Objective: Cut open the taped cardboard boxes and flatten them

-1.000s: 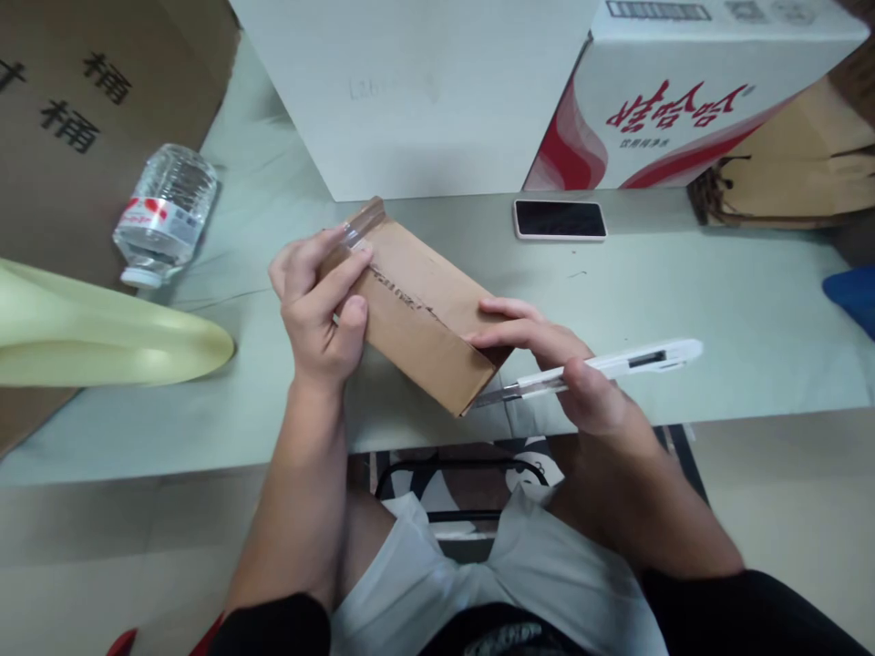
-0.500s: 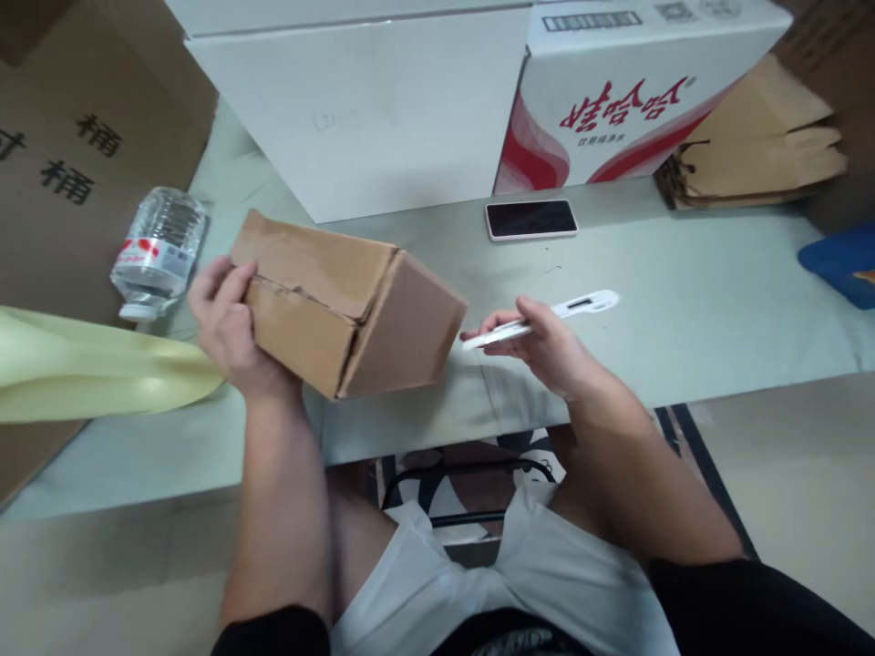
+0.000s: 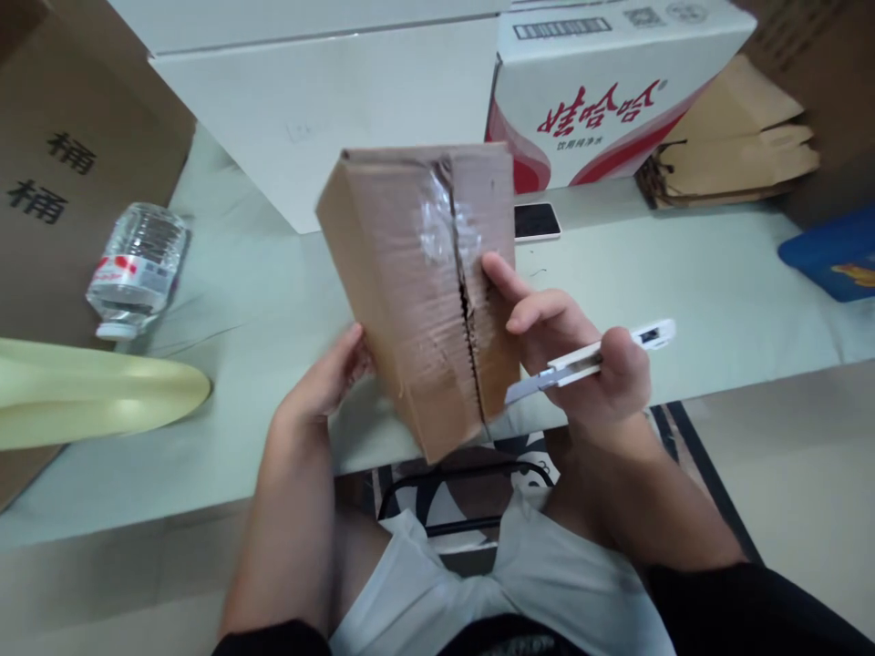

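Observation:
A brown cardboard box [image 3: 410,273] is tipped up on end in front of me, its taped seam with a torn slit facing me. My left hand [image 3: 328,378] grips its lower left side from behind, fingers mostly hidden by the box. My right hand [image 3: 571,355] is closed round a white utility knife [image 3: 588,360], whose blade end points at the box's lower right edge. The index finger of that hand rests against the box's right side near the slit.
A light green table [image 3: 717,301] carries a water bottle [image 3: 137,264] lying at the left, a phone [image 3: 537,220], a large white carton [image 3: 307,100], a red-and-white printed carton [image 3: 615,82], brown paper bags [image 3: 738,137] and a blue thing [image 3: 830,260]. A pale yellow sheet [image 3: 82,392] lies at the left.
The box was turned from lying on the table to standing on end with its taped seam toward me. My right hand with the knife came back against the box.

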The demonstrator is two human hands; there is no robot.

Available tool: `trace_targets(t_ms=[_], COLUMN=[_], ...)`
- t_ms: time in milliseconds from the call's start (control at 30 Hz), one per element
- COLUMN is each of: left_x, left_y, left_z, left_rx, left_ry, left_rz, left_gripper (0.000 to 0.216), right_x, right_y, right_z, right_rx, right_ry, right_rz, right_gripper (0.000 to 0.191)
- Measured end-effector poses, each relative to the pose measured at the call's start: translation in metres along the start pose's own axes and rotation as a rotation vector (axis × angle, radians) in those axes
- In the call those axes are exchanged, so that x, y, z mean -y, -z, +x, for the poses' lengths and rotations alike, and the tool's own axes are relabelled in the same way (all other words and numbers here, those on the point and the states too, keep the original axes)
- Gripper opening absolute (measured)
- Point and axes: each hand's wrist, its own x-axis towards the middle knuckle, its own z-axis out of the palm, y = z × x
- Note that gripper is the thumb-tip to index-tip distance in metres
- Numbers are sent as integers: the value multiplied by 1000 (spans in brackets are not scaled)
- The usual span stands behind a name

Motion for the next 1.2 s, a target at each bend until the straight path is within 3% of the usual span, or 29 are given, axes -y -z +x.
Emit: trace_targets(t_ms=[133,200,267,367,400,467,567,833,1033,1200], left_x=[-13,-16,-16,-9,-6,-3,-3,3,18,26], left_y=[-6,-3,0,0,-2,-6,-13,-31,-43,-47], left_z=[-13,-15,-13,-7,-5,-2,-2,-14,-15,-13], left_rx=[294,347,157,-362,-437,-380,-220,-130,-184,-212], left_ry=[158,198,90,-387,-547,-745,-799,-949,-1009,-1040], left_rz=[213,371,431,327,314,384,549,645,644,627], left_gripper=[44,38,38,53,61,66,57,53,52,51], right_x=[5,3,1,2,3,7,13,26,44,43], right_y=[7,8,7,2,0,-3,-7,-9,-21,-30], right_z=[7,10,12,11,10,8,7,4,8,11], right_rx=[-24,12,99,174,177,175,128,-300,-79,-47], right_ry=[-51,-95,-111,-89,-81,-81,-103,-12,-177,-194], right_rz=[51,129,162,79,40,-20,-56,-147,-308,-411], right_gripper=[69,63,59,55,54,54,52,41,15,20])
